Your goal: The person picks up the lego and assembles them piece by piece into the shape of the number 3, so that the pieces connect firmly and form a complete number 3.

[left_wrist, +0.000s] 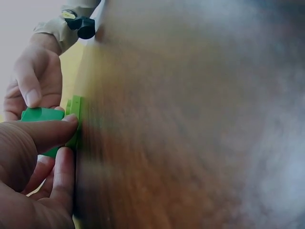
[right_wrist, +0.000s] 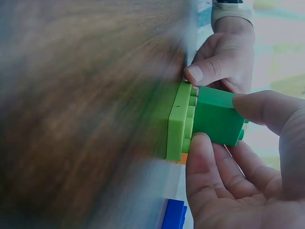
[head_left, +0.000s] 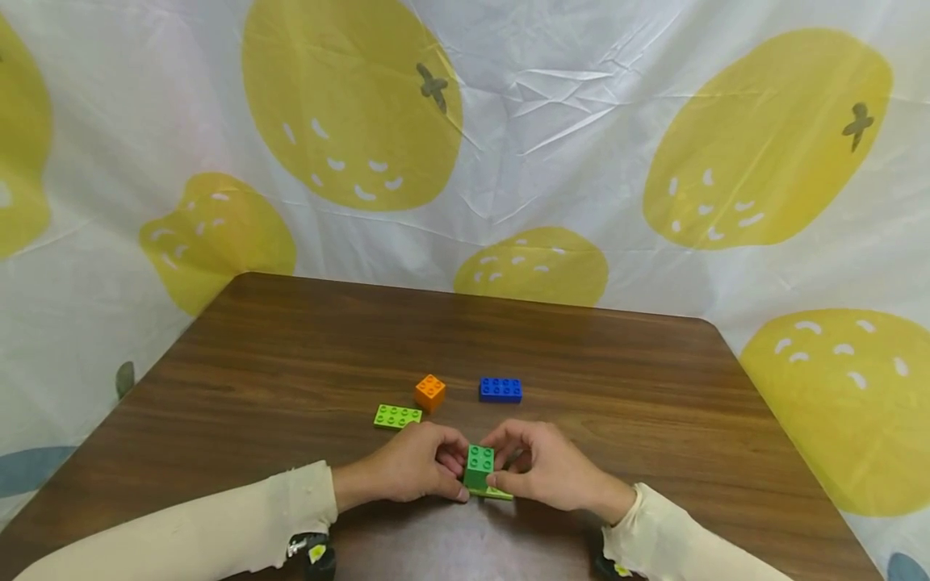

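A green block stands over a flat lime plate near the front of the table, between both hands. My left hand has its thumb and fingers curled around the left end of the plate, with the thumb on the plate in the left wrist view. My right hand pinches the green block, thumb on one face and fingers on the opposite side. Studs of the lime plate show beside the block in the right wrist view; whether the two are fully pressed together I cannot tell.
Behind the hands on the brown table lie a second lime plate, an orange block and a blue brick. A white cloth with yellow fruit prints hangs beyond the table's far edge.
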`<state>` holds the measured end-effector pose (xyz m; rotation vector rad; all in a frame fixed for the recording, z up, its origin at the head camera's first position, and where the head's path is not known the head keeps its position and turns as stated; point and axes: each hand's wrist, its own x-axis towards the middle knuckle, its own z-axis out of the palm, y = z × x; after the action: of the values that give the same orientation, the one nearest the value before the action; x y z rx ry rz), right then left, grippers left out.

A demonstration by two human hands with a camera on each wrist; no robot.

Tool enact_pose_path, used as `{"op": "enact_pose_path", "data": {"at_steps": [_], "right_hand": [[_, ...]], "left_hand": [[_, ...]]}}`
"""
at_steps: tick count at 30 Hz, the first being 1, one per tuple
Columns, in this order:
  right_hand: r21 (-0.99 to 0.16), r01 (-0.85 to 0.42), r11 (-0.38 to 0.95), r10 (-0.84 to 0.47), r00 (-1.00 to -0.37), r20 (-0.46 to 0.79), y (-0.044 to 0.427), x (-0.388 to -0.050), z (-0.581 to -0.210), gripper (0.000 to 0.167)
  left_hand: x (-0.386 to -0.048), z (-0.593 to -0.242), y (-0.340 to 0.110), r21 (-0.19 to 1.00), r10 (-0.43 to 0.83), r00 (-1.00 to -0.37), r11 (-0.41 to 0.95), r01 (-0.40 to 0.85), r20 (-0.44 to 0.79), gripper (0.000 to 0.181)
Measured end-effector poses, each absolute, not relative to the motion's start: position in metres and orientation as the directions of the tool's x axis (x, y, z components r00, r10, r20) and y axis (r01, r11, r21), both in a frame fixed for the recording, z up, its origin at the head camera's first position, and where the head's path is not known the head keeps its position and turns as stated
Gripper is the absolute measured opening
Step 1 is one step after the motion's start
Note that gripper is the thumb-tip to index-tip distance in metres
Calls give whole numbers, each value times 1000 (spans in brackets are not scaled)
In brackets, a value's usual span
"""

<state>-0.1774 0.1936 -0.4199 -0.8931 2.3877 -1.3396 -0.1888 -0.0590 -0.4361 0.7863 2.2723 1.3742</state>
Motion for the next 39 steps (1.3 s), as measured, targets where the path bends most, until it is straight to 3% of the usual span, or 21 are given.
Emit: {"op": "enact_pose_path", "data": {"at_steps": [29,39], "right_hand": [[-761,-481,436,-603,-784,150,184,-173,-418,30],[-786,-442,432,-600,-792,115,185,-178,-421,29]], "left_hand": [[-190,-440,-58,891,629,-777,360,277,-12,40],[-192,-439,-59,887,633,-774,371,276,-24,38]]}}
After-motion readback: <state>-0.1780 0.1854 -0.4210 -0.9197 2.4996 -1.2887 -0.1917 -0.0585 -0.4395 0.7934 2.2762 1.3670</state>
